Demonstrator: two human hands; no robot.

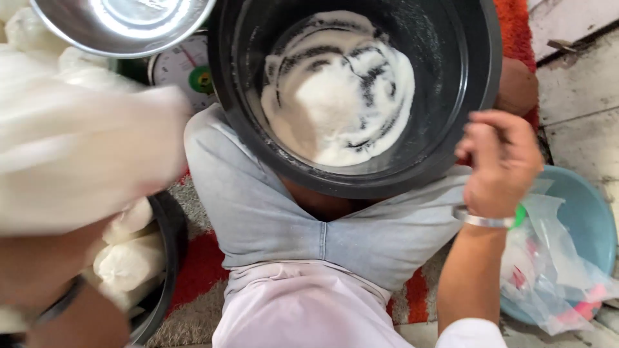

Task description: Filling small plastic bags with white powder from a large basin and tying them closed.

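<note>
- Head view: my right hand [500, 161] rests at the rim of the round black tub [480, 71], fingers curled together against its smooth edge, holding nothing else that I can see.
- Tub sits on my lap, with white grainy powder [335, 96] heaped and streaked inside.
- My left hand [39, 270] carries a soft white bag [84, 154], blurred; I cannot tell how those fingers lie.
- Shiny steel bowl [122, 26] above; pale blue basin [590, 219] with crumpled clear plastic on my right.
</note>
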